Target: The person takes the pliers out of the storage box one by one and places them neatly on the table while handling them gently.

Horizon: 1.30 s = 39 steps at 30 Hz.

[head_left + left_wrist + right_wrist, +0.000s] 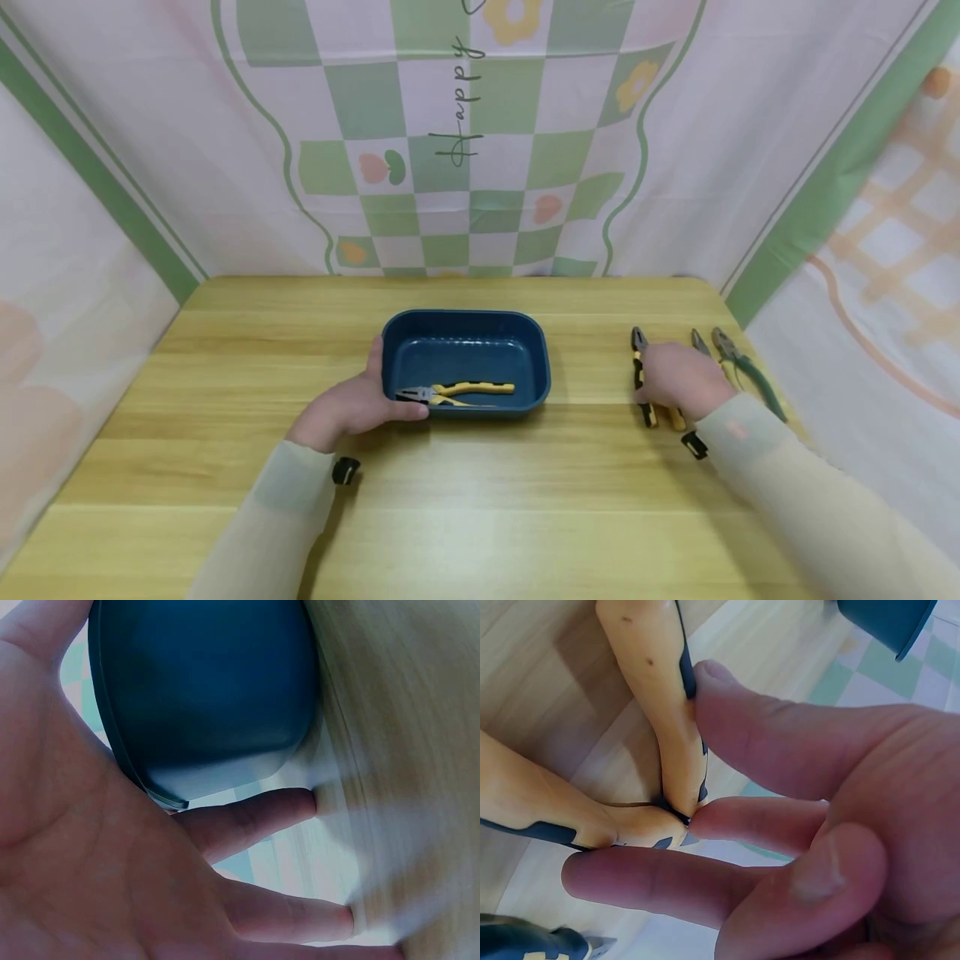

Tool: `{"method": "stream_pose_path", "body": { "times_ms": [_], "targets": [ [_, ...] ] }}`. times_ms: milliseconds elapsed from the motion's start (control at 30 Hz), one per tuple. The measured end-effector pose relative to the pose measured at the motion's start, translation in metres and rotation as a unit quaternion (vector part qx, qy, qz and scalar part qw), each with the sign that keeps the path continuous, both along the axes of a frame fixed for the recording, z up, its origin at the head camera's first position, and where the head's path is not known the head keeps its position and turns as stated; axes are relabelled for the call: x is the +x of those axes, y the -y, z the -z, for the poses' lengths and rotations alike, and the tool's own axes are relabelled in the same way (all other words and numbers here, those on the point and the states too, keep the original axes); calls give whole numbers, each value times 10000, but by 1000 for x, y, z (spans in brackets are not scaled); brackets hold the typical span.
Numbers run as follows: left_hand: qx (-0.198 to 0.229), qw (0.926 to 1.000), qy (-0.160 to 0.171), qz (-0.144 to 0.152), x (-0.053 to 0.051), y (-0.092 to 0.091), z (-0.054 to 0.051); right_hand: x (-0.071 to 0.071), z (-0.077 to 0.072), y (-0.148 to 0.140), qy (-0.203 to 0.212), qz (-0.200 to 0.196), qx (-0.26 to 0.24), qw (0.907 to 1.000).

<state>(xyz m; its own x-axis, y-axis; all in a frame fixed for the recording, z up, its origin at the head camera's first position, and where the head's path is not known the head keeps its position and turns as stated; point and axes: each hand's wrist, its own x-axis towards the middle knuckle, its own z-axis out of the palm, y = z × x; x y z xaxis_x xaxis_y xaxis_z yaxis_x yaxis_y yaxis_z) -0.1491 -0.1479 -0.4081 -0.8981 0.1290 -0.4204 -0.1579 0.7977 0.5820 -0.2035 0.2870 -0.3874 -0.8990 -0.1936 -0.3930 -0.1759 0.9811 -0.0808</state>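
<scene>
Sleeves (pixel 258 521) nearest. My right grip (pixel 684 379) pinches pliers (pixel 660 712), thumb on one handle, fingers at the other, well right of the tray (pixel 465 357). My left grip (pixel 354 406) lies spread, unclenched, against the tray's near-left corner. Second pliers (pixel 477 387) inside tray, beside my left thumb.

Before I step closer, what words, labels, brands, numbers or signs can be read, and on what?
"Happy", sideways, reading upward, on the green-checked hanging cloth.
A stroke above it, cut off by the head view's top edge: unreadable.
Yellow-handled pliers in the blue tray, green-handled pliers: nothing legible; any marks are too small.
</scene>
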Motion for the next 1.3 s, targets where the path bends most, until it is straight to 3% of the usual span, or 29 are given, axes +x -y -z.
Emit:
{"method": "stream_pose_path", "body": {
  "times_ms": [367, 700, 1000, 1300],
  "targets": [
    [30, 10000, 15, 0, 0, 1, 1, 3, 0, -9, 161, 155, 116, 9997],
    [34, 10000, -13, 4, -1, 1, 2, 15, 1, -6, -355, -114, 175, 9991],
    [25, 10000, -24, 1, -1, 1, 1, 26, 7, -3, -1102, -390, 316, 9926],
    [61, 10000, -22, 48, 0, 1, 1, 26, 7, -2, -984, -313, 341, 9941]
  ]
}}
